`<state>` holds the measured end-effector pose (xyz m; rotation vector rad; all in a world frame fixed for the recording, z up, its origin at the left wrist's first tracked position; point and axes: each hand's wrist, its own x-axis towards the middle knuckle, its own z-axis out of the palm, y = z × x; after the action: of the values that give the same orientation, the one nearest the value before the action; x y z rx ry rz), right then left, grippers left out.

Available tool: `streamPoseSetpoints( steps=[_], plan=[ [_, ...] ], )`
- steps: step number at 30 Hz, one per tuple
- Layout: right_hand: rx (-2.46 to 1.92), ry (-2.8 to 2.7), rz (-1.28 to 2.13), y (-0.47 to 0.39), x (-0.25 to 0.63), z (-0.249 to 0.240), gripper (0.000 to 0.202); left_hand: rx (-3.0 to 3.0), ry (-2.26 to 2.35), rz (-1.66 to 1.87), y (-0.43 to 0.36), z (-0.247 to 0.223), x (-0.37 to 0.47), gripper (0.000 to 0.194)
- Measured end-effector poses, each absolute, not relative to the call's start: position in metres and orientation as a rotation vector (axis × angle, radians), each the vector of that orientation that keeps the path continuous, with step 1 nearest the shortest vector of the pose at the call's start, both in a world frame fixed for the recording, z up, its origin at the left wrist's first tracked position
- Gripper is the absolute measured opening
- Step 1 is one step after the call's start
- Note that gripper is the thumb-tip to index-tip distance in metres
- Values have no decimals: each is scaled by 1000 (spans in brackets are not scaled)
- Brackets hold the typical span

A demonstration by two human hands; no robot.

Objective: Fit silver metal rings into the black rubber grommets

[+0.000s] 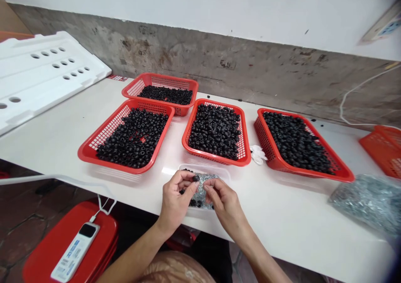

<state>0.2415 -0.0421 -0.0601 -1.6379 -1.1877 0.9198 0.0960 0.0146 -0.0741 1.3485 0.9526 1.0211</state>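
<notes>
My left hand [177,195] pinches a small black round part [196,178] between thumb and forefinger. Close beside it on the right, my right hand [221,195] has its thumb and forefinger pressed together; whatever lies between them is too small to make out. Both hands are above a clear plastic box [225,175] near the table's front edge. Inside the box are small shiny metal pieces [205,182] and several black parts [194,203], partly hidden by my hands.
Red baskets of black parts stand at the left [147,168], back [131,91], middle [216,157] and right [275,161]. A plastic bag [369,201] lies far right, a white panel [40,74] far left. A power bank [75,251] rests on a red stool [46,237].
</notes>
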Motion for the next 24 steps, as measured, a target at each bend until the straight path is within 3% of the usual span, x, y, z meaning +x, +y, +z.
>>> streamPoseSetpoints(
  steps=[3,12,24],
  plan=[
    [-1700,-1182,808,-44,249,-59,27,1515,936,1056,16,-71,93,11],
    [-1528,-1144,1073,-44,234,-50,29,2235,868,1261,11,-70,83,22],
    [-1556,-1207,1046,-40,235,-58,30,1911,767,1029,18,-66,75,31]
  ],
)
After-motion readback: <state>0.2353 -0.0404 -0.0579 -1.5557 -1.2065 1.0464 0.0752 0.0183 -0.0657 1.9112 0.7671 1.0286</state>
